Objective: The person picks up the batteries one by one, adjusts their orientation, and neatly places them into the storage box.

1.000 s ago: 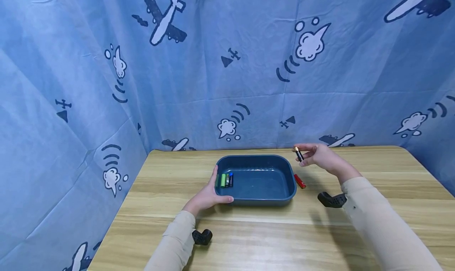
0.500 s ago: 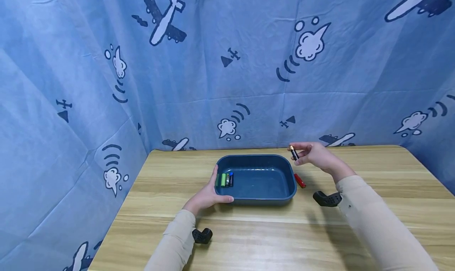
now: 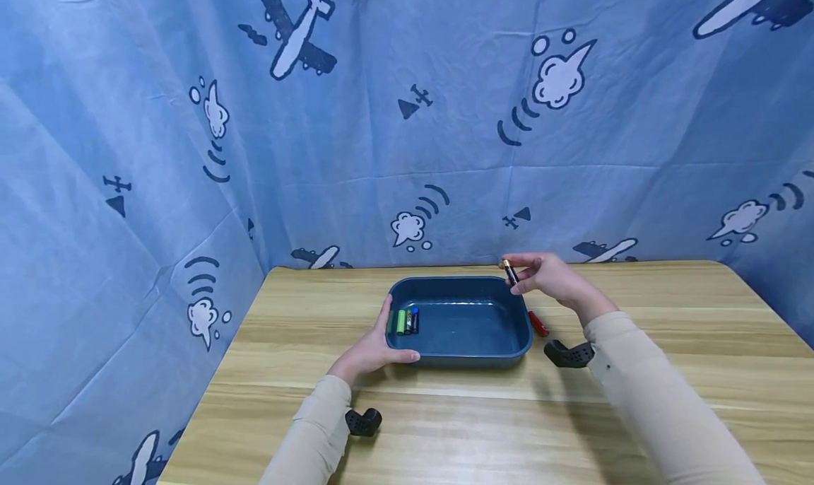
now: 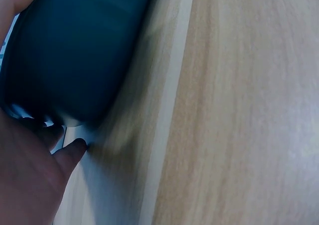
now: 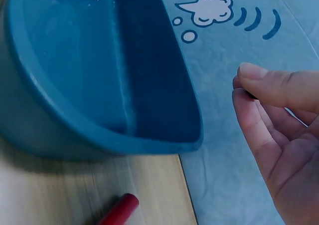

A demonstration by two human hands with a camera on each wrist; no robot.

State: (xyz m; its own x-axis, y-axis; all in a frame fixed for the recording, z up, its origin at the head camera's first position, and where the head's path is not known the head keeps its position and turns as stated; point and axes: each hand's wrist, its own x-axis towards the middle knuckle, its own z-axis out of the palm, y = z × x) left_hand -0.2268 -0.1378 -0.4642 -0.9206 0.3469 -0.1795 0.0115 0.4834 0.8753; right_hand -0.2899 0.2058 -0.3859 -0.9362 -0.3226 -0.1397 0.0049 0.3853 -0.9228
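A person in pale sleeves pinches a black battery with a gold end [image 3: 511, 273] between thumb and fingertips of the right hand [image 3: 552, 280], tilted and raised near the far right corner of a dark blue basin [image 3: 461, 360] on a wooden bench [image 3: 445, 421]; whether it is over the rim is hard to tell. The cell is likely light, rigid and smooth, apt to roll, and best taken by its middle, across the barrel. The left hand [image 3: 364, 354] rests spread against the basin's left end, thumb along the near rim, well apart from the held cell. The basin, probably stiff and easily slid, stands nearer the bench's far edge, its wall a sure place to steady it. Inside, beside its left wall and close to the left hand, lie a light green battery [image 3: 400, 322] and two darker batteries [image 3: 412, 321], side by side. A red battery [image 3: 538, 324] lies on the bench just outside the basin's right end, below the right hand.
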